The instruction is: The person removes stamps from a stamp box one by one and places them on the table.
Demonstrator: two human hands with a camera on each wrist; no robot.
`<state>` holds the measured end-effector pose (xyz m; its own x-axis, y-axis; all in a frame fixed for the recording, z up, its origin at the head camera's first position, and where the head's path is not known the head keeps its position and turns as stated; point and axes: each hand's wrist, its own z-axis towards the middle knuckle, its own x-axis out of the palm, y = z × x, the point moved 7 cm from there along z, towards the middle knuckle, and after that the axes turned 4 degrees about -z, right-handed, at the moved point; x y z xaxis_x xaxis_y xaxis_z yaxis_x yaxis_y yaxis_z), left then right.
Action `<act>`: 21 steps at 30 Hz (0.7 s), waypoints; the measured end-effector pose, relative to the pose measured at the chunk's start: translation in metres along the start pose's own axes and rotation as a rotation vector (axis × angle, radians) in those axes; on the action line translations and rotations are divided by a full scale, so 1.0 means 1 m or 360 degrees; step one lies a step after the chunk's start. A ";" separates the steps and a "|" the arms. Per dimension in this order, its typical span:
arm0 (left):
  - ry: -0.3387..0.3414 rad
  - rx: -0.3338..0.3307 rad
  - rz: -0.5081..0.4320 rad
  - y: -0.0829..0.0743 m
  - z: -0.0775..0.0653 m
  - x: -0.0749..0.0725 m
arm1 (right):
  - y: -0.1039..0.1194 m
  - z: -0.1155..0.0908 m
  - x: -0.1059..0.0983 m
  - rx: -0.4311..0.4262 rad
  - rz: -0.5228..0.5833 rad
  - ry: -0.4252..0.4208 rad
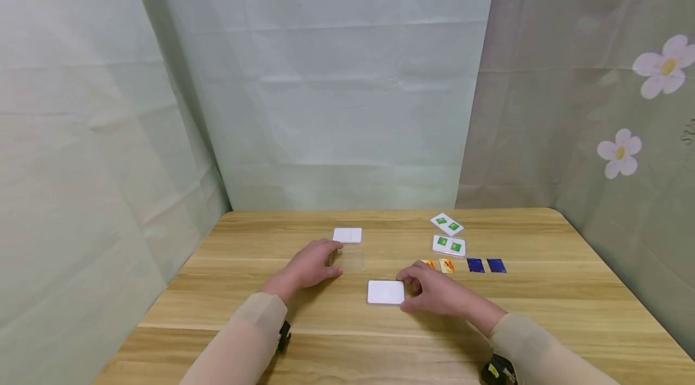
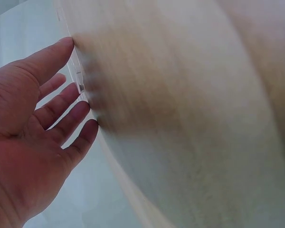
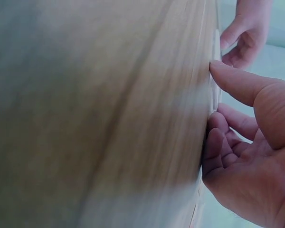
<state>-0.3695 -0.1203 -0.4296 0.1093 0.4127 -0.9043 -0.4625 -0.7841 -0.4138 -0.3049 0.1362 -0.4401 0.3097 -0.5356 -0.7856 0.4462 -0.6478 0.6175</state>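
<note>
A blank white card (image 1: 385, 292) with a clear rim lies flat on the wooden table. My right hand (image 1: 437, 292) holds its right end, thumb at the near corner and index finger at the far corner, other fingers curled under the palm. Farther left, a clear flat plastic piece (image 1: 354, 260) lies on the wood. My left hand (image 1: 311, 265) is at its left end, fingers loosely spread, with thumb and fingertips down by its near and far edges. The left wrist view shows the fingertips (image 2: 80, 108) low at the table surface, beside a clear edge (image 2: 79, 76).
Another white card (image 1: 347, 235) lies behind the clear piece. At the back right are two white cards with green squares, one tilted (image 1: 447, 224), one straight (image 1: 449, 246). Small orange squares (image 1: 447, 265) and dark blue squares (image 1: 475, 265) lie in a row beyond my right hand.
</note>
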 end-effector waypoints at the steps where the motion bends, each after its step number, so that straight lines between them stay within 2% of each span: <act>1: 0.0002 -0.0003 0.0000 0.000 0.000 0.000 | 0.000 0.000 0.000 -0.0003 0.0003 0.0000; 11: 0.0000 -0.0042 -0.0017 0.002 -0.001 0.000 | -0.002 0.001 0.002 0.0003 0.0014 0.0003; 16: -0.0006 0.0031 -0.0056 -0.007 -0.002 -0.001 | -0.003 0.000 0.002 0.0003 0.0006 -0.0006; 21: 0.0020 0.0143 -0.0095 -0.023 -0.005 0.001 | -0.002 0.000 0.001 0.0000 -0.0002 -0.0013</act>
<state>-0.3541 -0.1047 -0.4215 0.1501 0.4513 -0.8797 -0.5316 -0.7133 -0.4567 -0.3055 0.1370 -0.4424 0.3026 -0.5393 -0.7859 0.4465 -0.6483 0.6167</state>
